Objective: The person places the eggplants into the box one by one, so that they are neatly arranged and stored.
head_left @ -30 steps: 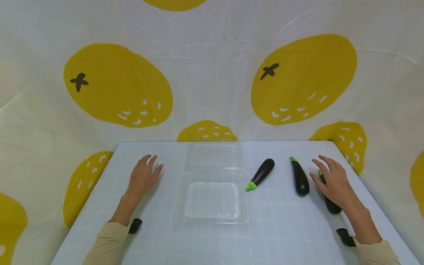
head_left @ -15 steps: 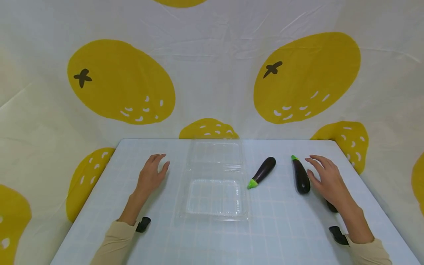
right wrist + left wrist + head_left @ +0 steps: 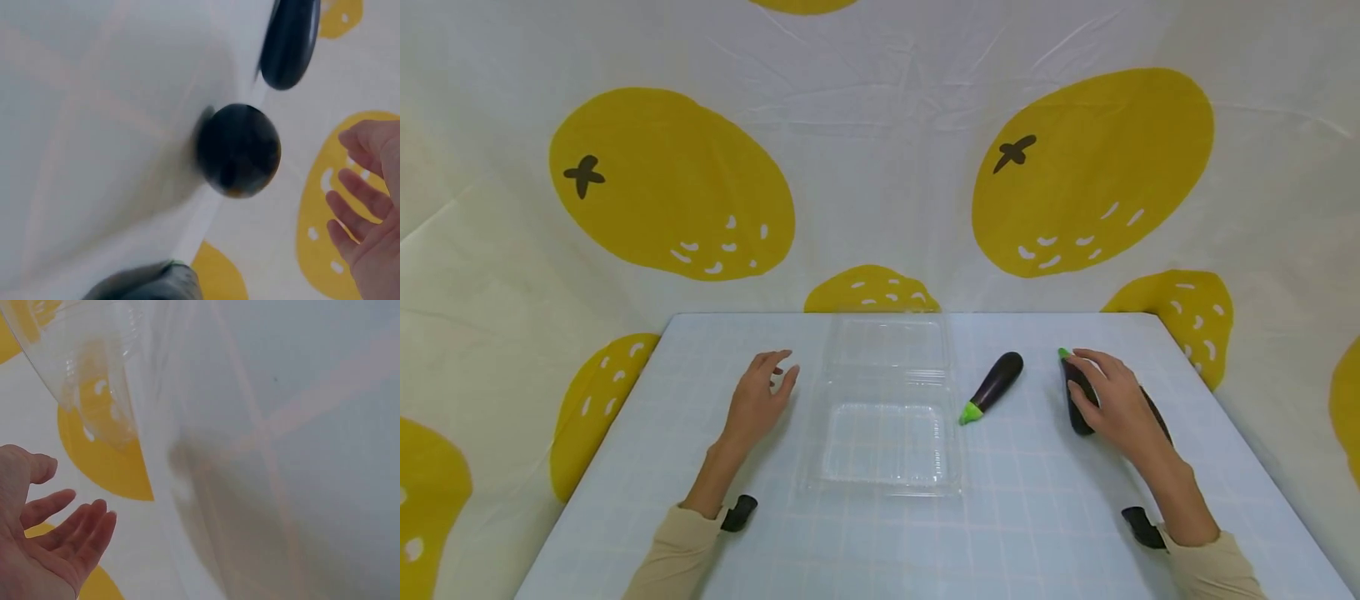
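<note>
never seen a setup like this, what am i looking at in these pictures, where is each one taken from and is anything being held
No robot here, just a person working bare-handed. The wide picture comes from a camera worn on the head; the two close ones come from cameras on the left and right wrists.

On the pale table sits a clear plastic container, open. To its right lie the nearest eggplant, the middle eggplant and the far eggplant, partly hidden.

The left hand is left of the container, holding nothing. The right hand is over the middle eggplant with loosely bent fingers; it does not seem to be gripping it.
</note>
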Demonstrator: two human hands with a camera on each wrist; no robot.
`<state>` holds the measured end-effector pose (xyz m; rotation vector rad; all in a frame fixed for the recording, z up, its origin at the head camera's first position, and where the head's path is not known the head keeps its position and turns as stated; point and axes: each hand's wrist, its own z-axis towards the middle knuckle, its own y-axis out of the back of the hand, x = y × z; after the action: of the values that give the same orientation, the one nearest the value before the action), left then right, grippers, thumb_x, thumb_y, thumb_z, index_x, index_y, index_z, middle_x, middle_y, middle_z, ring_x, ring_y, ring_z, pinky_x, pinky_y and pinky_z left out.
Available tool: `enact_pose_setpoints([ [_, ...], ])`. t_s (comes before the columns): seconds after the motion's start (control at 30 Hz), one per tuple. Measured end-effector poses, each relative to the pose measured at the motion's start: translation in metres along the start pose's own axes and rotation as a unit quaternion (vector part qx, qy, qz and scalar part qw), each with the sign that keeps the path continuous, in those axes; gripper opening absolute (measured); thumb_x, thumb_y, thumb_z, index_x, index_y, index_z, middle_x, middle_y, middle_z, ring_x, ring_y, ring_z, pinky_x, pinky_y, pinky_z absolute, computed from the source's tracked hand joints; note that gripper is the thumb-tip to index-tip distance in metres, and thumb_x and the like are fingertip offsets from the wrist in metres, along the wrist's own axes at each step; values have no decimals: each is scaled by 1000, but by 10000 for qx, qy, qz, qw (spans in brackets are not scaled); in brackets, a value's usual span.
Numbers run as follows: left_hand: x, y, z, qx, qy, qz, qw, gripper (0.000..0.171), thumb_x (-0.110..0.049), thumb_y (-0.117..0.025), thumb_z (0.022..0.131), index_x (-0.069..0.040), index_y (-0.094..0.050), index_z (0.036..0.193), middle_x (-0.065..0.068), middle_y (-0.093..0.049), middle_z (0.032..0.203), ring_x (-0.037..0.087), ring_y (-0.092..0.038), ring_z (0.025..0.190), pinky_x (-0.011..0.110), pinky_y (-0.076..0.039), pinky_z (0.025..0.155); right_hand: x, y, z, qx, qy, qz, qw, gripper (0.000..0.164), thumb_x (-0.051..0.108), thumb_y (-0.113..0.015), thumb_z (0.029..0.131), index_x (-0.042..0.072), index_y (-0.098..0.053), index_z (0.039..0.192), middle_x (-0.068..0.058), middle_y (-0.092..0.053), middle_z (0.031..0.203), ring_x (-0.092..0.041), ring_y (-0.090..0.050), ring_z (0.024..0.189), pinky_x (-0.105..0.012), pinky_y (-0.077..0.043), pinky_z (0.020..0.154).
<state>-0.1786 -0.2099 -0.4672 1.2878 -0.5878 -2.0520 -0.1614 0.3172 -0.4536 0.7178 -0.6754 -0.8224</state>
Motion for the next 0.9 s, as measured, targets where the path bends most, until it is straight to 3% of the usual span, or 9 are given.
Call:
enact_pose_setpoints([
  [0.23,-8,-10,-3,44,-3,-272,9996,34,-13,-69,100,1,-66,131,23,-64,124,27,-66,91,41,-57,73,5,-12,6,-122,335,126,9993,51,-10,-79,78,-3,-64,127,-24,-61,126,-45,-54,117,-66,-42,95],
  [0.63,-22,-22,-7,58,210,-746,9970,32,-15,-70,99,2,-68,127,19,-68,118,24,-65,86,29,-56,73,25,-29,17,451,34,181,9988,51,-5,-78,85,1,-61,133,-23,-57,134,-45,-51,123,-69,-39,103],
  [0.9,-26,-27,-12,1,230,-1055,9942,29,-10,-71,98,3,-69,124,17,-70,114,23,-65,81,23,-55,69,31,-44,25,517,385,237,9976,56,-8,-79,80,-1,-60,132,-25,-58,132,-46,-55,120,-68,-42,100],
])
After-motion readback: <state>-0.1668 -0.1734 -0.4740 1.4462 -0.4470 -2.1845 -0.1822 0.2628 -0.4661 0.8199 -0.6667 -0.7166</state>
